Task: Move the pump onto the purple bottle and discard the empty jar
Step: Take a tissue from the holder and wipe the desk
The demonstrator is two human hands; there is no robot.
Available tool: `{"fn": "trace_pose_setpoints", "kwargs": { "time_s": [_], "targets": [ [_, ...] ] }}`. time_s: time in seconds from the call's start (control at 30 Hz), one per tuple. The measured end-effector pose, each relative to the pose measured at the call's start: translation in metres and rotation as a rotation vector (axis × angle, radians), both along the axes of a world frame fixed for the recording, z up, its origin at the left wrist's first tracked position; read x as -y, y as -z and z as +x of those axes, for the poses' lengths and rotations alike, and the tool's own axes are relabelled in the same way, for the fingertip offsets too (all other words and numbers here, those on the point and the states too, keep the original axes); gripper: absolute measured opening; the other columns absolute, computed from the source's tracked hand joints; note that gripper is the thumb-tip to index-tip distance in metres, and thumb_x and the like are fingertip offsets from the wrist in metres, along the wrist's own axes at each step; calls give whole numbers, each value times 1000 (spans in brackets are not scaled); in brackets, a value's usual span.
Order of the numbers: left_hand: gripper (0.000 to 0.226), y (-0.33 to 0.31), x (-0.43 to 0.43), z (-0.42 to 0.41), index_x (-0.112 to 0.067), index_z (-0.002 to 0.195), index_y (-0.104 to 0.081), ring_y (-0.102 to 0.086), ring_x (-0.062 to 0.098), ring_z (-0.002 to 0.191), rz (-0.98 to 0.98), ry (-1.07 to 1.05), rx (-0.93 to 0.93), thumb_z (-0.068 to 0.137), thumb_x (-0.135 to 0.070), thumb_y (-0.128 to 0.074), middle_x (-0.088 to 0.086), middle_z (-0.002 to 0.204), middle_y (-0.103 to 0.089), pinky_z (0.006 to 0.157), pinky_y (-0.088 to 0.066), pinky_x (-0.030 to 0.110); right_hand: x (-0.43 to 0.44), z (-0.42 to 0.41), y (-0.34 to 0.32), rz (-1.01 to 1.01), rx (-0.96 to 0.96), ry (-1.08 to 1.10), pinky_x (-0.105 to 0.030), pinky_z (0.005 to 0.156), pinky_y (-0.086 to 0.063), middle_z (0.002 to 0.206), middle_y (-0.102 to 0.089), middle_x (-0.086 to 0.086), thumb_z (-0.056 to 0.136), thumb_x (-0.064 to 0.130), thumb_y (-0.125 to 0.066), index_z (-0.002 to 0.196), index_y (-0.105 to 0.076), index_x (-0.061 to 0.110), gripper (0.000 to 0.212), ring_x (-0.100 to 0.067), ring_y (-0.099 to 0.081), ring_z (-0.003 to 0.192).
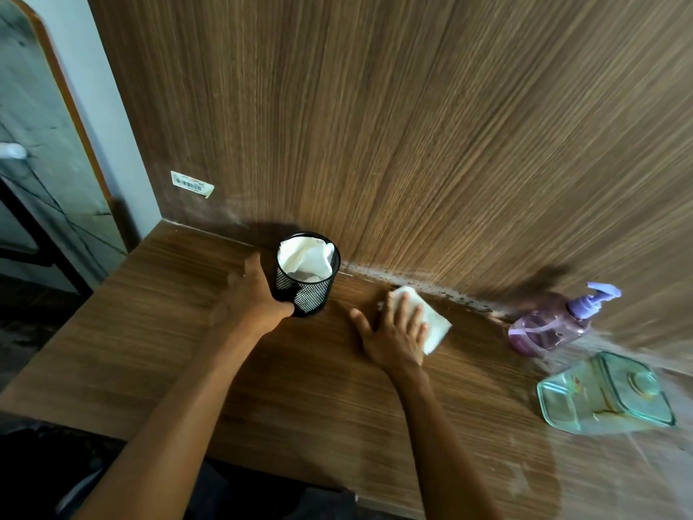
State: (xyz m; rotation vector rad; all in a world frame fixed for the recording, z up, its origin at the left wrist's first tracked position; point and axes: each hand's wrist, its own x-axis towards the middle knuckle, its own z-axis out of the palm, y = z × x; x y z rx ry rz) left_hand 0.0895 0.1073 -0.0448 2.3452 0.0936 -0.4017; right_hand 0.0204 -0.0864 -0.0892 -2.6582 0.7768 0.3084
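Note:
The purple bottle [543, 330] stands at the right by the wall with a lilac pump [596, 296] on its neck. In front of it sits a clear greenish jar [603, 397] with its lid on. My left hand [251, 290] is wrapped around a black mesh cup [309, 273] that holds crumpled white tissue. My right hand [393, 332] lies flat, fingers spread, pressing a white tissue [431, 324] onto the wooden table [187, 350].
A wood-panelled wall [412, 125] rises directly behind the table, with a barcode sticker [192, 183] at its lower left. The table's left edge drops to a dark floor beside a tiled partition [45, 144].

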Motion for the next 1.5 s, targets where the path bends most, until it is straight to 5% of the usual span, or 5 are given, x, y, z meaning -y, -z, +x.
{"fn": "trace_pose_setpoints", "kwargs": {
  "time_s": [0.13, 0.37, 0.7, 1.1, 1.5],
  "targets": [
    [122, 0, 7, 1, -28, 145, -3, -21, 29, 139, -316, -47, 66, 56, -23, -86, 11, 152, -17, 113, -24, 48, -46, -4, 5, -37, 64, -314, -46, 117, 9, 159, 13, -5, 85, 72, -23, 150, 4, 23, 85, -29, 18, 145],
    [116, 8, 25, 0, -20, 140, -20, -38, 22, 128, -524, -62, 137, 48, -19, -90, 6, 140, -38, 108, -34, 39, -16, -128, -2, -130, -36, -429, -29, 112, 21, 148, 33, 4, 57, 85, 19, 141, 23, 27, 102, -26, 27, 141],
    [94, -4, 20, 5, -24, 125, -39, -48, 10, 104, -603, -91, 169, 46, -28, -89, -8, 115, -52, 81, -39, 23, 1, -39, -13, 14, 24, 21, -47, 119, 4, 160, 12, -7, 88, 65, -32, 150, 3, 16, 86, -29, 14, 146],
    [91, -21, 17, 11, -22, 124, -43, -52, 15, 114, -597, 36, 224, 46, -24, -90, -3, 122, -56, 95, -43, 30, -133, 14, 2, -11, 90, -733, -45, 117, 13, 160, -2, -10, 90, 56, -32, 150, -7, 15, 77, -31, 11, 146],
    [87, 1, 25, 1, -16, 121, -41, -50, 17, 109, -546, 59, 110, 49, -16, -89, -2, 117, -52, 89, -42, 31, 36, -133, -10, -63, -196, 32, -48, 119, 0, 158, 23, -2, 85, 66, -15, 147, 14, 27, 79, -27, 21, 145]
  ]
}}
